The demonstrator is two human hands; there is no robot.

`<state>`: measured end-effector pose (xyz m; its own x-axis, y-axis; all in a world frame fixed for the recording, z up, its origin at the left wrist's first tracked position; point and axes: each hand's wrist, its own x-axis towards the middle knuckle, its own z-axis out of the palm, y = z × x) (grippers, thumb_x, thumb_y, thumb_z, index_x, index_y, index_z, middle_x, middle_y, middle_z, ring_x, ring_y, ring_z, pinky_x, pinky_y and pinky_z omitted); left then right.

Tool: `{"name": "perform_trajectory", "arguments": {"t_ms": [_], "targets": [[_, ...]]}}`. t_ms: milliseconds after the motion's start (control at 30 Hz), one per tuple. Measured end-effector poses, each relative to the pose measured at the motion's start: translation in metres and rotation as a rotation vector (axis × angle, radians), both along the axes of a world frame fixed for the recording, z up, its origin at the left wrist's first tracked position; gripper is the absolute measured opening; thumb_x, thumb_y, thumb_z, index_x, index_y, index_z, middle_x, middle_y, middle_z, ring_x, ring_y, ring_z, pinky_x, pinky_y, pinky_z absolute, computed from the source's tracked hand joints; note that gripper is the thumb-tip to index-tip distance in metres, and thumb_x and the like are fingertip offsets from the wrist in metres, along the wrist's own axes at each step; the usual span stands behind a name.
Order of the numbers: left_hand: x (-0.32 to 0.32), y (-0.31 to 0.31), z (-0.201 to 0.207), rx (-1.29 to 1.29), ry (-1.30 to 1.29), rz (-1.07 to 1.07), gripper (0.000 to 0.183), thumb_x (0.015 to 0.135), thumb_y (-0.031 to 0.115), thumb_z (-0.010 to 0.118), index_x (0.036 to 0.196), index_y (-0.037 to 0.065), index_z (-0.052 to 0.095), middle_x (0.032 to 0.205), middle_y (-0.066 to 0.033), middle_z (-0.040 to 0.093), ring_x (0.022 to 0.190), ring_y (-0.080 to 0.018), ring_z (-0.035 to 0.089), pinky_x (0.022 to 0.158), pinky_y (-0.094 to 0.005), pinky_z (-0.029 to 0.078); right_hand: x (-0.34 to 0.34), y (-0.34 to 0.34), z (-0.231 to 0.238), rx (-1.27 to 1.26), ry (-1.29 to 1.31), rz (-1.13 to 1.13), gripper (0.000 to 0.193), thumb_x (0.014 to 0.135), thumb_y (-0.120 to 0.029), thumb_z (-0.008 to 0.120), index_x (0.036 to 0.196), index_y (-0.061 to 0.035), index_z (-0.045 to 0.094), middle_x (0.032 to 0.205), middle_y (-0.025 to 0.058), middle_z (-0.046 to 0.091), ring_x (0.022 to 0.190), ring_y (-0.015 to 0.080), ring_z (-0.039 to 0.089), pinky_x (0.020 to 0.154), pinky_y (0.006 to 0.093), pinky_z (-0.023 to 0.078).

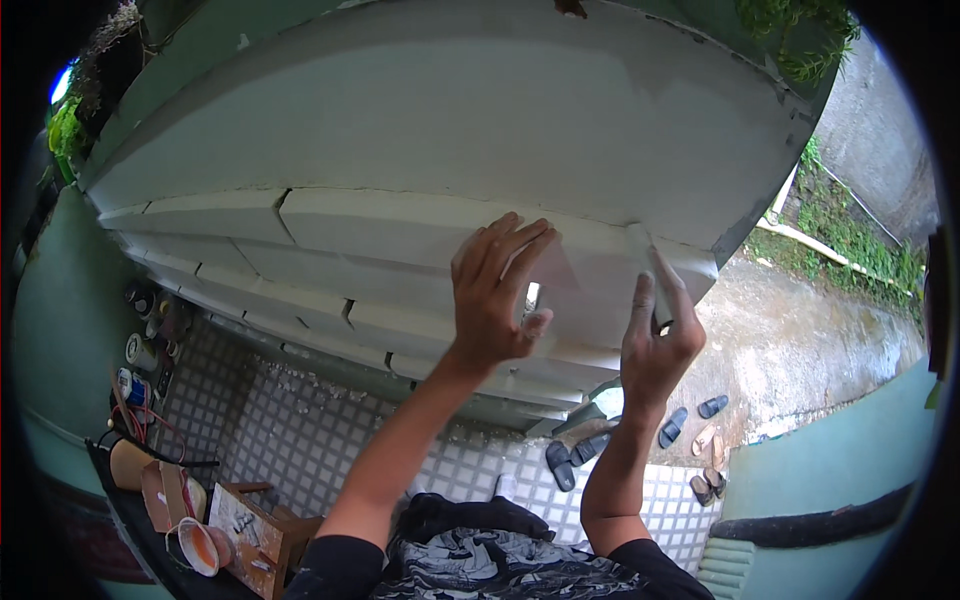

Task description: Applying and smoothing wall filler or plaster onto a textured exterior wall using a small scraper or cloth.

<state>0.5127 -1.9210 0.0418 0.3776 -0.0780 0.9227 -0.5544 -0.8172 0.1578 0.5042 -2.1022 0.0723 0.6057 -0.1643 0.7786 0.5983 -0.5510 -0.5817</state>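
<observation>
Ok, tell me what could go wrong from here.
The right hand is close to the right end of the pale ledge, so a slip might mean a scrape on its edge. Dark gaps break the ledge further left; pressure there could perhaps chip it. Black sandals lie on the tiled floor, so a step sideways might cause a stumble.

Single head-worn fisheye view, set above the wearer's printed shirt [500, 565], facing forward and steeply down at the white stepped panel [400, 130]. Panel near the lens; tiled floor [290, 400] farther off, below the panel.
</observation>
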Motion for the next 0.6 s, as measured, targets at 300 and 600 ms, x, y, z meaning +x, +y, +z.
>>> {"name": "perform_trajectory", "arguments": {"t_ms": [300,600], "targets": [[0.002,0.161,0.017,0.017,-0.163,-0.003,0.026,0.086,0.027,0.05,0.098,0.009,0.065,0.106,-0.0057,0.067,0.107,-0.025,0.058,0.097,-0.0418,0.037,-0.039,-0.043,-0.038,0.388,0.098,-0.102,0.029,0.096,-0.014,0.05,0.119,0.0002,0.063,0.068,-0.004,0.047,0.057,0.002,0.037,0.048,0.0177,0.025],[0.025,0.224,-0.006,0.055,-0.297,0.135,0.033,0.091,0.029,0.042,0.102,0.013,0.068,0.107,-0.0023,0.069,0.104,-0.0223,0.061,0.094,-0.0374,0.041,-0.039,0.043,-0.036,0.516,0.058,-0.177,0.033,0.097,-0.005,0.05,0.13,-0.0012,0.054,0.091,0.0058,0.063,0.065,0.0041,0.049,0.051,0.0171,0.034]]}}
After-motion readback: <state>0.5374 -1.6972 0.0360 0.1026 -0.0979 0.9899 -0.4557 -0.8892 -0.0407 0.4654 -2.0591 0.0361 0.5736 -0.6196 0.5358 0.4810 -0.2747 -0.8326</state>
